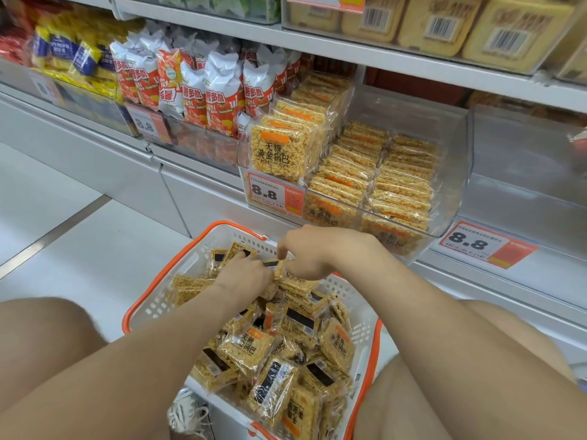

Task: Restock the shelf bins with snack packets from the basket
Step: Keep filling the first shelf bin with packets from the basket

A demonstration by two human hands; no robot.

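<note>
A white basket with orange rim (149,304) sits on the floor between my knees, full of clear packets of golden rice-crisp snack (251,347). At its far end my left hand (246,274) and my right hand (313,252) meet over the pile. Both grip the same packet (275,267), of which only a narrow strip shows between the fingers. Above the basket a clear shelf bin (457,147) holds rows of the same packets (374,182), with free room at its upper right.
Left of that bin stand bins of red-and-white tomato snack bags (190,87) and yellow-blue packets (66,55). Price tags reading 8.8 (274,193) hang on the bin fronts. A clear bin (527,160) lies to the right. A sneaker (187,414) shows under the basket.
</note>
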